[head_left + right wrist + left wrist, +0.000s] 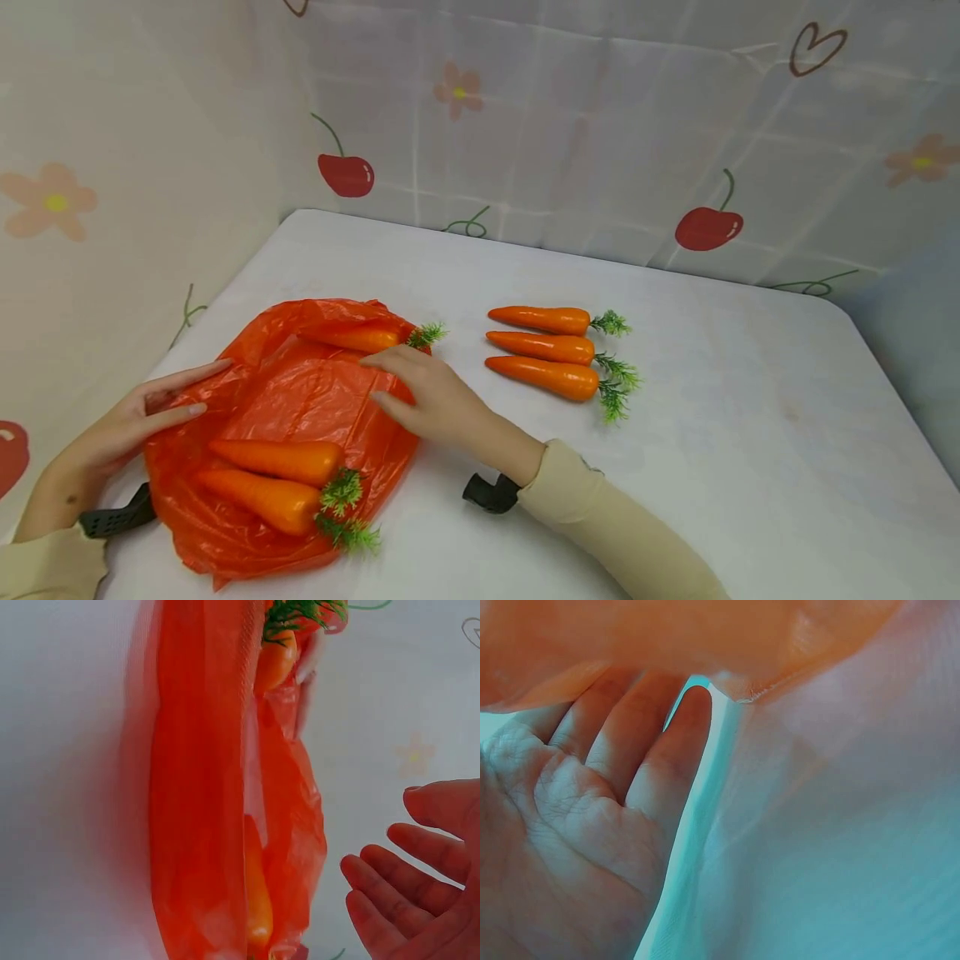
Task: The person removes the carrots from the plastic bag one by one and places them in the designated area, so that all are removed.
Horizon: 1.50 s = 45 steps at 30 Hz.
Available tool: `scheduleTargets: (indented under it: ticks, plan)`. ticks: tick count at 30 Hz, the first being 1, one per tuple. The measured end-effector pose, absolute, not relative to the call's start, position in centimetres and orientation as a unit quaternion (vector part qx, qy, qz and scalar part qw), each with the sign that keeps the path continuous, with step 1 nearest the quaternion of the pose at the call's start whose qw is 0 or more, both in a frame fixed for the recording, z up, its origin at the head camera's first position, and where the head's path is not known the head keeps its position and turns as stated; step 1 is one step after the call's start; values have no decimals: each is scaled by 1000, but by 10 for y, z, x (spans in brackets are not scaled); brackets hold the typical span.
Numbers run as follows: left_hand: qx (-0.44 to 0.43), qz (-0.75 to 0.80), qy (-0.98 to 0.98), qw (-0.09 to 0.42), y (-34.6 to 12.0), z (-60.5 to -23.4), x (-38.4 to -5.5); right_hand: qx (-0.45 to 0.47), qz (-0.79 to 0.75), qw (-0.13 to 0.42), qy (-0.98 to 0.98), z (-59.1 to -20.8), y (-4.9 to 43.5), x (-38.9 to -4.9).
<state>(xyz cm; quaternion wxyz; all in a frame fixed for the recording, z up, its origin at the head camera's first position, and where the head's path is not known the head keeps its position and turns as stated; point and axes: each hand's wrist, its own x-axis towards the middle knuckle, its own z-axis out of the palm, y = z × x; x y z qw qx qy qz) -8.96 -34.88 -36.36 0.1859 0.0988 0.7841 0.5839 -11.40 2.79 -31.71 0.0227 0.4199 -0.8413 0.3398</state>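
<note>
Head view shows the left hand (123,421), fingers nearly straight, touching the left side of a red bag (300,400); the right hand (431,396), fingers loosely extended, is at its right edge. Three carrots (281,460) lie in the bag, three other carrots (542,348) beside it on the table (712,458).

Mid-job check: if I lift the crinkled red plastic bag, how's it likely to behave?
The bag should be floppy: its walls slump into folds. Its film looks thin, so by itself it's probably light. Lifted by one edge, it may spill the two smooth, green-topped orange carrots lying in front: one leafy top overhangs its edge.
</note>
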Motion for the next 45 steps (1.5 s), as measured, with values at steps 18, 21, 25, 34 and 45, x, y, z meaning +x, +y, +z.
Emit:
scheduleTargets:
  ticks: [18, 21, 25, 34, 45]
  plan:
    - [111, 599, 770, 187, -350, -363, -89, 474, 254, -73, -840, -335, -34, -101]
    - [112, 602, 768, 187, -350, -362, -89, 484, 231, -93, -839, -338, -38, -98]
    - [125, 605, 764, 187, -350, -362, -89, 496, 201, -123, -836, -342, -40, -96]
    - [138, 592, 774, 177, -351, -364, -91, 513, 174, -192, -818, -343, -44, -89]
    - [136, 595, 771, 180, -351, -366, -91, 515, 175, -208, -813, -347, -40, -89]
